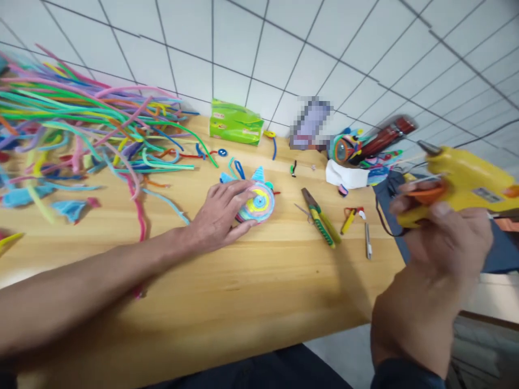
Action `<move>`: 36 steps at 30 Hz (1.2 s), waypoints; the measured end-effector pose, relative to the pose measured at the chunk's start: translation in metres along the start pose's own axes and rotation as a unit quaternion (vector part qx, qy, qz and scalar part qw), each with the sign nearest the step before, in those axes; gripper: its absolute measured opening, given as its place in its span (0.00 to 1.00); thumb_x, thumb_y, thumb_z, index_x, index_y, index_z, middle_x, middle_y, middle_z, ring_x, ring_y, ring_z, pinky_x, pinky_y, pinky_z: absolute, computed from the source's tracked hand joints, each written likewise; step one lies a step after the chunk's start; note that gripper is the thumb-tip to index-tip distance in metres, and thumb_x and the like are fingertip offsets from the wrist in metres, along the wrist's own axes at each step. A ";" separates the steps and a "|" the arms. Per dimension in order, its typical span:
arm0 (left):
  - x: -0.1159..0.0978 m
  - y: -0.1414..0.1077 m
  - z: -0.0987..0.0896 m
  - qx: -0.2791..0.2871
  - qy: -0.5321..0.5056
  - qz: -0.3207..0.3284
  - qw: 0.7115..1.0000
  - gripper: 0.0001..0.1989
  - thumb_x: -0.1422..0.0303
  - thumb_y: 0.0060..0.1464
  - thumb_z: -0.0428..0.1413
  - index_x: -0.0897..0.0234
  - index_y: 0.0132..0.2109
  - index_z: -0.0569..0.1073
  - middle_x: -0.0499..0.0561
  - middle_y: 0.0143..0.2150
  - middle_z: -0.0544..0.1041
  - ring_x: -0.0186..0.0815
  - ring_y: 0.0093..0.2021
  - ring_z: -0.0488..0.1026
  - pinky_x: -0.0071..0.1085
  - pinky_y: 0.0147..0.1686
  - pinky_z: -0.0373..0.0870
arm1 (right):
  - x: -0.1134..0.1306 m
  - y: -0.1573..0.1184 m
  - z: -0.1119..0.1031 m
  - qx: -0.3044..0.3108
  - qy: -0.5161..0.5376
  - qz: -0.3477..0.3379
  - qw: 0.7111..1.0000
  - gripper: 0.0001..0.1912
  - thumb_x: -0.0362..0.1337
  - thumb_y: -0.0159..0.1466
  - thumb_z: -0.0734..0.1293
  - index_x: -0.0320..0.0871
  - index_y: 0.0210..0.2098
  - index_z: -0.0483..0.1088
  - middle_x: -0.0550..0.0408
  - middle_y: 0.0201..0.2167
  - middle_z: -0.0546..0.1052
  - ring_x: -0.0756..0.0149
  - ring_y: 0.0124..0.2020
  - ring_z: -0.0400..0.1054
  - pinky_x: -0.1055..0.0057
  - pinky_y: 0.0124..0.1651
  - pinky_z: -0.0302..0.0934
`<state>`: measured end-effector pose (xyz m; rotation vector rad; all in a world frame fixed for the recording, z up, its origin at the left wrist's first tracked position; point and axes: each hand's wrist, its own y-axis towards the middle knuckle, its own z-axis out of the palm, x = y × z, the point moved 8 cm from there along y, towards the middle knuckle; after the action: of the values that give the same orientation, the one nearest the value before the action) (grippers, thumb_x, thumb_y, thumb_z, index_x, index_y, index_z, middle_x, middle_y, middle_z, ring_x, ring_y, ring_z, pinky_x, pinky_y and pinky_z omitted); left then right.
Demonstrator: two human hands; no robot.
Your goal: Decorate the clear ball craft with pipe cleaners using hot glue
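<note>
My left hand (221, 216) lies on the table around the left side of a round pipe-cleaner craft piece (260, 201), fingers over its top and thumb along its lower edge. Coiled in blue, pink and yellow rings, the piece has pointed light-blue tips above. A dark blue loop (239, 169) stands just beyond it. At the right, my right hand (446, 237) is raised and closed on the handle of a yellow hot glue gun (474, 178) with an orange trigger. The gun's nozzle points left, apart from the craft piece.
Many loose pipe cleaners (93, 119) cover the table's left side. A green tissue pack (235, 124) stands by the tiled wall. Pliers (320, 219), a silver pen-like stick (367, 240) and a white paper (346, 175) lie to the right. A dark red cylinder (385, 138) rests behind.
</note>
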<state>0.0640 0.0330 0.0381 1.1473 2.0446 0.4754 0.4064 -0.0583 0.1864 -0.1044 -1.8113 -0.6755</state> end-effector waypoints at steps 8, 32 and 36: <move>-0.002 0.001 -0.004 -0.005 0.018 0.004 1.000 0.28 0.59 0.69 0.61 0.57 0.70 0.65 0.65 0.72 0.74 0.58 0.71 0.72 0.56 0.65 0.68 | -0.122 0.003 -0.083 -0.129 -0.112 0.147 0.974 0.19 0.47 0.47 0.82 0.45 0.30 0.76 0.54 0.36 0.81 0.65 0.34 0.71 0.68 0.36 0.65; 0.000 -0.002 -0.006 0.001 0.052 0.017 0.999 0.33 0.61 0.67 0.63 0.54 0.73 0.59 0.65 0.72 0.73 0.59 0.70 0.74 0.56 0.62 0.71 | -0.238 0.016 -0.198 -0.170 -0.291 0.221 0.915 0.15 0.41 0.49 0.80 0.43 0.32 0.76 0.57 0.25 0.78 0.63 0.29 0.69 0.68 0.30 0.64; 0.001 -0.002 -0.005 0.005 0.053 0.008 0.999 0.33 0.60 0.68 0.62 0.52 0.73 0.59 0.64 0.72 0.73 0.58 0.70 0.74 0.56 0.62 0.71 | -0.204 0.008 -0.201 -0.190 -0.360 0.121 0.905 0.20 0.42 0.53 0.78 0.45 0.44 0.78 0.48 0.42 0.83 0.53 0.43 0.75 0.56 0.49 0.73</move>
<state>0.0587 0.0332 0.0396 1.1686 2.1311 0.5445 0.6526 -0.0980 0.0444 -0.9341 -2.2780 -0.8709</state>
